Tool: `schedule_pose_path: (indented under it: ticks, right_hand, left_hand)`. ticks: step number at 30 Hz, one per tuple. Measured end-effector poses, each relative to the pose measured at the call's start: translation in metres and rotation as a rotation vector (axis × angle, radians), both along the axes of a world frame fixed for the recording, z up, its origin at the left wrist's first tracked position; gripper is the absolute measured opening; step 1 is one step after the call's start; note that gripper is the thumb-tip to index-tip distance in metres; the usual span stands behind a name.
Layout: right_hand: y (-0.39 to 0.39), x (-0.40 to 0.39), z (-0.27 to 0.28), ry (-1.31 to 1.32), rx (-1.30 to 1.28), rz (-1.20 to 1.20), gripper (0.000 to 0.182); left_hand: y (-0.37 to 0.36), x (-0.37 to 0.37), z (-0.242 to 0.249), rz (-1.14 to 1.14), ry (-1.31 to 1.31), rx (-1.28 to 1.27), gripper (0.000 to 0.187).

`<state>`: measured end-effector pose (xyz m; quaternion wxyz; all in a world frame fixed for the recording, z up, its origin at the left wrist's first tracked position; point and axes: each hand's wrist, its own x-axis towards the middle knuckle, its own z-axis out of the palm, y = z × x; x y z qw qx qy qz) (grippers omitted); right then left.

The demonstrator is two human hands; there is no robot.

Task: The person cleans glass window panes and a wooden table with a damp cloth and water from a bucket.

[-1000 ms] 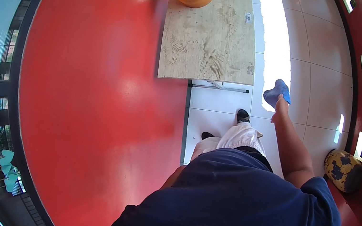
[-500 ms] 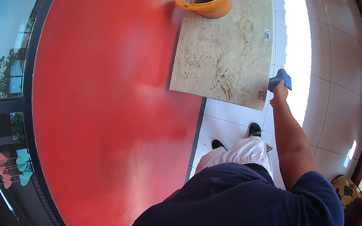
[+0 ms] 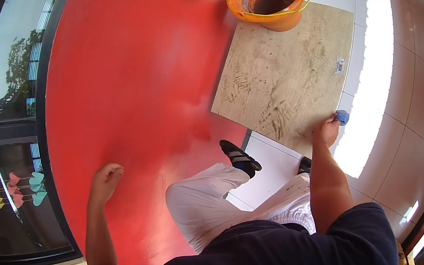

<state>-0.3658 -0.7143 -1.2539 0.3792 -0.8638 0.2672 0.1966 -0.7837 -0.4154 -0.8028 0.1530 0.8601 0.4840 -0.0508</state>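
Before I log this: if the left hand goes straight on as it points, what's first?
The left hand would likely meet the red wall; nothing else shows in that line. Depth is unclear, so it may just pass alongside.

Navy short-sleeved shirt, white trousers, black shoes

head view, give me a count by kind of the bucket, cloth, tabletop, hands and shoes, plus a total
Orange bucket: 1
Blue cloth: 1
Wood-grain tabletop: 1
Hands: 2, the left hand and the right hand
Black shoes: 2, one partly hidden
Total: 7
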Motion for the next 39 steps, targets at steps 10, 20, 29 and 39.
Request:
schedule_pose_path:
  ticks: [10,20,29,39]
  right_hand:
    - [0.003,-0.003,-0.004,-0.081,-0.027,0.046,0.051]
    - [0.004,-0.007,-0.001,-0.134,0.045,0.026,0.050]
    - [0.004,-0.006,-0.012,-0.142,-0.057,0.007,0.052]
    - [0.019,-0.010,-0.001,-0.109,-0.263,-0.021,0.053]
  left_hand:
    - [0.057,0.147,0.131,-0.808,0.125,0.944,0.017]
    - [0.113,0.126,0.198,-0.526,-0.119,1.172,0.016]
    - [0.252,0.078,0.308,-0.421,0.559,1.616,0.023]
    - [0.293,-0.050,0.345,-0.102,0.706,1.150,0.038]
